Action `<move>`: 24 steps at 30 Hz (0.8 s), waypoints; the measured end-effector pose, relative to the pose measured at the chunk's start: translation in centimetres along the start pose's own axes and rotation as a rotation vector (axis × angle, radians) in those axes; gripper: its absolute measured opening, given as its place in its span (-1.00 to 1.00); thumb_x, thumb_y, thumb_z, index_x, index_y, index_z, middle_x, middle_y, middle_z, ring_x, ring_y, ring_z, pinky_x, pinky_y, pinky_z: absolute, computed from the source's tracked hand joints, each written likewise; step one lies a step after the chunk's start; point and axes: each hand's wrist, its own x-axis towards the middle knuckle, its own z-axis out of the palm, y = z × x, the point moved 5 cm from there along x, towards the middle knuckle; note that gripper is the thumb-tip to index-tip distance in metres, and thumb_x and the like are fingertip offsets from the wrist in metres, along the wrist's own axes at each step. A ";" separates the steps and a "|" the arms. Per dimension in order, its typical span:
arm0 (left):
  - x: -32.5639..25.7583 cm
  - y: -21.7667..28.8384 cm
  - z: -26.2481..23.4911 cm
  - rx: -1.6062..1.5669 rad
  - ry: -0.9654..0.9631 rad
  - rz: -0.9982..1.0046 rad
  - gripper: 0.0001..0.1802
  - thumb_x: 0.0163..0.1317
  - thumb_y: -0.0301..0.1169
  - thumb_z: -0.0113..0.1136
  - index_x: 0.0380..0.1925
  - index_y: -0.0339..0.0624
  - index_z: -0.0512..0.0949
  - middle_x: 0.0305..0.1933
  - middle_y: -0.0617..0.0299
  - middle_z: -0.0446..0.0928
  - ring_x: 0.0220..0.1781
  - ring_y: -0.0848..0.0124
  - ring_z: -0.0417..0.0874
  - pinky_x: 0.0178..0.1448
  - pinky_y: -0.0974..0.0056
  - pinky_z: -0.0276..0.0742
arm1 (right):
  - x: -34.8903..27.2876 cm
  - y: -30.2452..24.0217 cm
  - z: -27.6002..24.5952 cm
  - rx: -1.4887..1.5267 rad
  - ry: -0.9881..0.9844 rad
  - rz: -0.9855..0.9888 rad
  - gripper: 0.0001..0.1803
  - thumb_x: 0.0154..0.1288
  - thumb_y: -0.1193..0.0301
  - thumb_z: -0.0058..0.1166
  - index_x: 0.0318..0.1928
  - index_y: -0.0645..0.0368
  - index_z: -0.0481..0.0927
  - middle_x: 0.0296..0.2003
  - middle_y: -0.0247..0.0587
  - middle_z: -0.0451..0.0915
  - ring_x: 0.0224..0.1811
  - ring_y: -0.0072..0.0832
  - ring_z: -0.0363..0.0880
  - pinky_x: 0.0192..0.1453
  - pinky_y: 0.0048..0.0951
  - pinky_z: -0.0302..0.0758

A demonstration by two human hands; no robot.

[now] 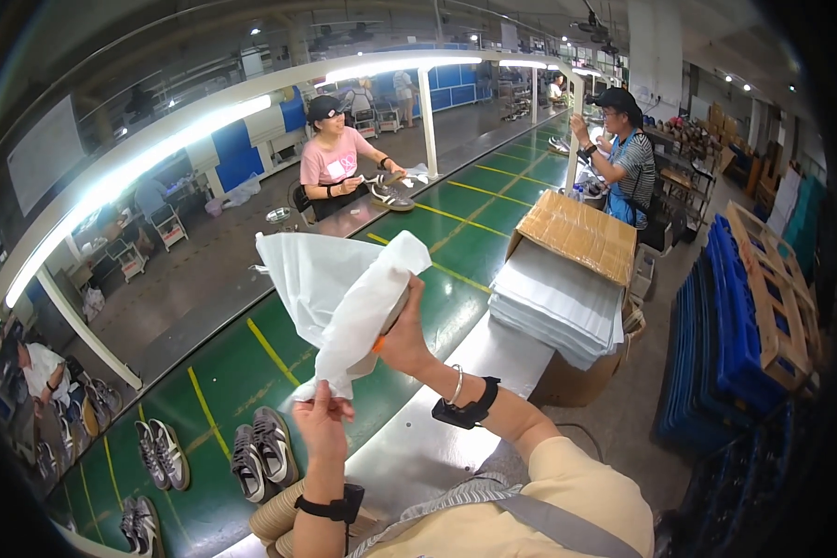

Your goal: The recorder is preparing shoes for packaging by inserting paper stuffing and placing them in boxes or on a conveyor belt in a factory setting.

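I hold a bundle wrapped in white tissue paper (344,298) up over the green conveyor belt (251,372). My right hand (405,339) grips the wrapped object from the right side; a bit of orange shows under the paper. My left hand (321,418) pinches the lower corner of the paper. What is inside the paper is mostly hidden.
Pairs of grey sneakers (260,451) lie on the belt at lower left. A stack of white paper sheets (558,312) sits in an open cardboard box (581,232) to my right. Two other people (339,167) work further along the belt. Blue pallets (735,335) stand at right.
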 end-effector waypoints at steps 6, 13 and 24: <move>-1.3 5.1 0.3 0.143 0.098 0.266 -0.87 0.32 -0.39 0.12 -0.35 -0.20 0.46 -0.48 0.21 0.56 -0.66 0.45 0.52 -0.67 0.42 0.33 | 0.9 1.2 -2.1 -0.002 0.203 -0.008 0.09 -0.08 0.50 0.43 0.30 0.20 -0.15 0.15 -0.05 0.19 0.19 -0.29 0.28 0.26 -0.27 0.30; -4.7 -4.2 2.3 -0.046 -0.232 -0.238 -0.56 0.33 -0.20 0.10 0.07 -0.28 0.39 -0.10 0.08 0.55 -0.02 0.23 0.56 0.14 0.15 0.45 | 1.3 2.1 -1.9 0.148 0.377 0.073 0.08 -0.09 0.51 0.47 0.30 0.24 -0.10 0.14 -0.04 0.21 0.18 -0.30 0.25 0.28 -0.29 0.27; -0.3 -0.3 3.7 -0.235 0.296 -0.157 -0.57 0.31 -0.42 -0.04 0.18 -0.28 0.33 0.19 0.15 0.43 0.26 0.23 0.42 0.34 0.10 0.33 | -5.6 -0.3 2.3 0.281 0.246 0.118 0.14 -0.12 0.58 0.39 0.33 0.12 -0.21 0.10 -0.08 0.25 0.14 -0.29 0.32 0.22 -0.26 0.39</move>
